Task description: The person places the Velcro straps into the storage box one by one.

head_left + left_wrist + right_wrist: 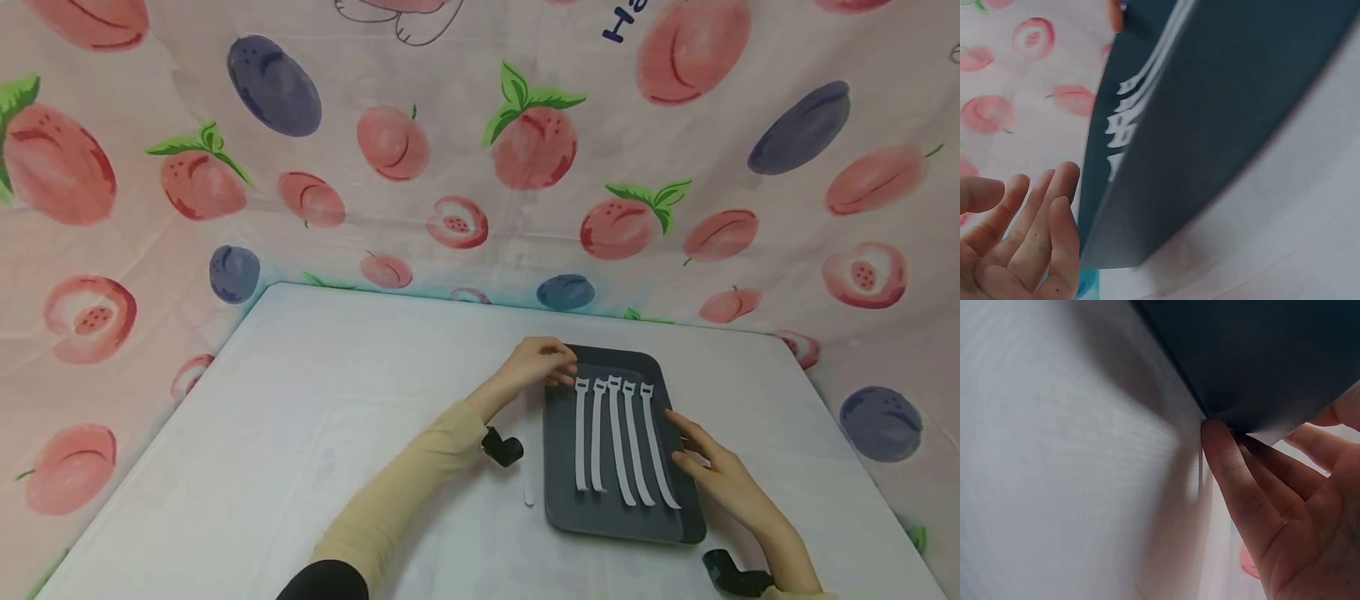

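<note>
A dark grey rectangular tray (pixel 626 525) rests on the white table. Several white cable straps (pixel 619 442) with slotted heads lie side by side lengthwise in it, heads at the far end. My left hand (pixel 536 362) is by the tray's far left corner, and its loosely bent fingers (pixel 1063 244) hold nothing in the left wrist view. At the right side of the tray is my right hand (pixel 716 471), its fairly straight fingers (pixel 1225 456) touching the lower edge in the right wrist view. Part of that hand is hidden behind the tray there.
One more white strip (pixel 528 475) lies on the table (pixel 337 433) just left of the tray, partly hidden by my left arm. A fruit-patterned cloth (pixel 465 108) hangs behind and at both sides. Each wrist carries a black camera (pixel 502 448).
</note>
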The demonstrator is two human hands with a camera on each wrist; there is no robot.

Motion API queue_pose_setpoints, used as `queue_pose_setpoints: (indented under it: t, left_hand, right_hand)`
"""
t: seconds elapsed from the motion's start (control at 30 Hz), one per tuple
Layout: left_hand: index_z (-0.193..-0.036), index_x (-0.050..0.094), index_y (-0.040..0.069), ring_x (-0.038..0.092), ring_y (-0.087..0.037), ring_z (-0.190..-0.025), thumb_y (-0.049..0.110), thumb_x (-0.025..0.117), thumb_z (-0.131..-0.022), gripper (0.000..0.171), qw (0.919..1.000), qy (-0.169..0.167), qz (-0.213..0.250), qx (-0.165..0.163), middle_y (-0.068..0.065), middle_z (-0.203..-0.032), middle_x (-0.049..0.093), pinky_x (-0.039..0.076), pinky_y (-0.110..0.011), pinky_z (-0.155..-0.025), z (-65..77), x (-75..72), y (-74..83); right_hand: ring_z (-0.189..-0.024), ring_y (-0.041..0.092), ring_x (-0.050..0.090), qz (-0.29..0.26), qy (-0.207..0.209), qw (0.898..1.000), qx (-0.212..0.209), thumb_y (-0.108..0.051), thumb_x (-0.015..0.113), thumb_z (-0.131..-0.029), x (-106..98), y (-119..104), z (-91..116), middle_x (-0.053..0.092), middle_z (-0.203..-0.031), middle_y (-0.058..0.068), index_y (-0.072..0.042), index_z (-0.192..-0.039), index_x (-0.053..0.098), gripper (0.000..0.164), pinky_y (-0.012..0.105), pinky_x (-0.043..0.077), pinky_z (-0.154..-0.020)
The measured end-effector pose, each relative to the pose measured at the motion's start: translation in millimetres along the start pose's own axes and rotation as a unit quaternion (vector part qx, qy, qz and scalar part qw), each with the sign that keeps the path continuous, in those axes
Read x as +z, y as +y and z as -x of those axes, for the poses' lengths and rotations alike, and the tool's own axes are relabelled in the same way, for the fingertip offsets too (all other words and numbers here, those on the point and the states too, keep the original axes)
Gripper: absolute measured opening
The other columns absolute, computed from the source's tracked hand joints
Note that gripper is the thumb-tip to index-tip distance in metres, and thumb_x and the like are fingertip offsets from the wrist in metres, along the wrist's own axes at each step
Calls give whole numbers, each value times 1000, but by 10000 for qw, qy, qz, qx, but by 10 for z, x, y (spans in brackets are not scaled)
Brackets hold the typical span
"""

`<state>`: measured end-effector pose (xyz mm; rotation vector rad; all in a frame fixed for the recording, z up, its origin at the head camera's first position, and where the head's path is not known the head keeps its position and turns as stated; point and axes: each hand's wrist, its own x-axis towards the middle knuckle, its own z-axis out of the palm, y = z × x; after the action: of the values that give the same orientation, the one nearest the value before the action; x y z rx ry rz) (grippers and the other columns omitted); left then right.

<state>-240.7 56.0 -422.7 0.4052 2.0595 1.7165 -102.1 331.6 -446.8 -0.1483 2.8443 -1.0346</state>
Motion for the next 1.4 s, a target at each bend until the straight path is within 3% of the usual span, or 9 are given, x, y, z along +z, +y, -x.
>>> queue_pose_setpoints:
  t: [0.27, 0.43, 0.6, 0.9, 1.13, 1.4]
  left_hand:
    - [-112, 60, 1, 69, -24, -91, 23, 55, -91, 31, 9980, 210, 602, -10, -14, -104, 68, 54, -33, -80, 135, -75, 57]
    - [-114, 60, 2, 66, -31, -97, 21, 53, -92, 30, 9946, 414, 950, 42, -18, -111, 65, 51, -41, -87, 250, -125, 50]
    - [-113, 60, 3, 66, -29, -97, 21, 52, -92, 29, 9895, 785, 1194, 204, -17, -109, 66, 49, -45, -89, 337, -179, -26]
    - [-106, 62, 5, 69, -25, -90, 18, 52, -91, 23, 9798, 1530, 1235, 371, -16, -104, 68, 50, -46, -86, 390, -315, -119]
    - [-109, 61, 0, 68, -26, -90, 16, 52, -91, 26, 9795, 1705, 1047, 241, -18, -104, 67, 52, -40, -82, 354, -373, -266]
    - [-107, 61, -1, 68, -27, -88, 13, 52, -90, 23, 9814, 1792, 610, 310, -18, -102, 67, 53, -35, -78, 290, -437, -455]
  right_hand:
    - [-123, 47, 40, -36, -38, 10000, -15, -29, 47, -94, -3, -17, -9, 28, -147, 21, -21, -145, 23, 57, 65, 39, -88]
    - [-122, 48, 40, -27, -52, 10000, 59, -30, 48, -94, 9, -15, -20, 29, -146, 21, -22, -145, 23, 57, 65, 38, -88]
    - [-124, 48, 38, -113, -50, 9999, -48, -31, 48, -94, 10, -10, -21, 29, -146, 21, -22, -145, 23, 57, 64, 37, -90]
    - [-124, 48, 38, -52, -63, 10000, -39, -34, 47, -94, -10, -9, -36, 28, -147, 21, -23, -145, 22, 58, 65, 37, -89]
    - [-124, 49, 37, -97, -86, 9999, 21, -35, 47, -94, -7, -2, -29, 28, -147, 21, -23, -145, 21, 59, 66, 37, -89]
    - [-125, 50, 36, -8, -72, 9999, 86, -37, 46, -94, -4, 0, -4, 27, -147, 22, -23, -145, 21, 59, 66, 36, -89]
